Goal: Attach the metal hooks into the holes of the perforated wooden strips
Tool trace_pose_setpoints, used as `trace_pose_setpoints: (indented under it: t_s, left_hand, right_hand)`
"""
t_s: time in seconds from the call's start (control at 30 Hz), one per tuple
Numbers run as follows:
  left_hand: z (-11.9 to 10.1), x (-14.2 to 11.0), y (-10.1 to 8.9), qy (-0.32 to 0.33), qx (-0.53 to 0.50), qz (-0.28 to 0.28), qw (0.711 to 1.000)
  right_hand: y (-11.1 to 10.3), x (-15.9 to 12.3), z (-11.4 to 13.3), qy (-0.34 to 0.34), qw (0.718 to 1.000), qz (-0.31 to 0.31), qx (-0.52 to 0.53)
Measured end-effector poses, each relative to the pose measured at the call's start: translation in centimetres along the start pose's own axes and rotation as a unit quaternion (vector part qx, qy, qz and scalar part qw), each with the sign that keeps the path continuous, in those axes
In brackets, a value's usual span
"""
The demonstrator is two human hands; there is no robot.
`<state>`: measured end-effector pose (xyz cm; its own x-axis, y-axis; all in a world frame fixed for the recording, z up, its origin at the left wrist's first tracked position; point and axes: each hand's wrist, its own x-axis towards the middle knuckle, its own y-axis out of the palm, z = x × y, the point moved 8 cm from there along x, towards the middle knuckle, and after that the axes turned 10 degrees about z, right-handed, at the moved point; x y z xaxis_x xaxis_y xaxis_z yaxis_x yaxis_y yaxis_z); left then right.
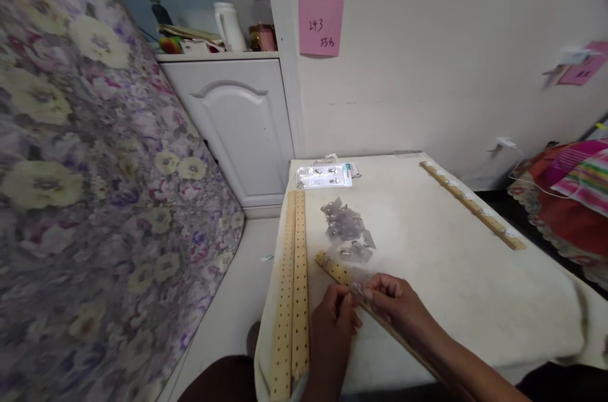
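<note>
My left hand (335,320) and my right hand (394,301) are close together, fingers pinched at a small clear plastic bag (357,288). The bag's contents are too small to make out. Beneath them a perforated wooden strip (338,271) lies slantwise, partly hidden by my hands and right forearm. Just beyond is a pile of small clear bags (342,222) with shiny metal pieces inside. To the left of my left hand, two long perforated wooden strips (300,275) lie side by side.
Packaged hardware (325,175) lies at the table's far left corner. Another wooden strip (470,204), with whitish pieces along it, lies by the right edge of the cloth-covered table (418,301). A floral curtain (109,187) hangs at left, beside a white cabinet (237,130).
</note>
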<state>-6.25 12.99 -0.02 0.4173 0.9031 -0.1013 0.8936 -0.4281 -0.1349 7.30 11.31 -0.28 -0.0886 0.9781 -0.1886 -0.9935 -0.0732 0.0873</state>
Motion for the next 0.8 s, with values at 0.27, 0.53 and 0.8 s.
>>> trace_pose_setpoints:
  t_s: [0.27,0.53,0.8]
  left_hand:
    - [1.5,0.7,0.5,-0.058,-0.192,0.035,0.979]
    - [2.2,0.5,1.2,-0.09,-0.212,0.064,0.971]
    - [1.9,0.5,0.3,-0.045,-0.133,0.035,0.989]
  right_hand:
    - [0.1,-1.5,1.4,-0.024,0.993,0.004,-0.114]
    - [-2.4,0.4,2.5,-0.025,0.994,-0.017,-0.107]
    - [-1.0,2.2,1.2,-0.028,0.995,0.031,-0.092]
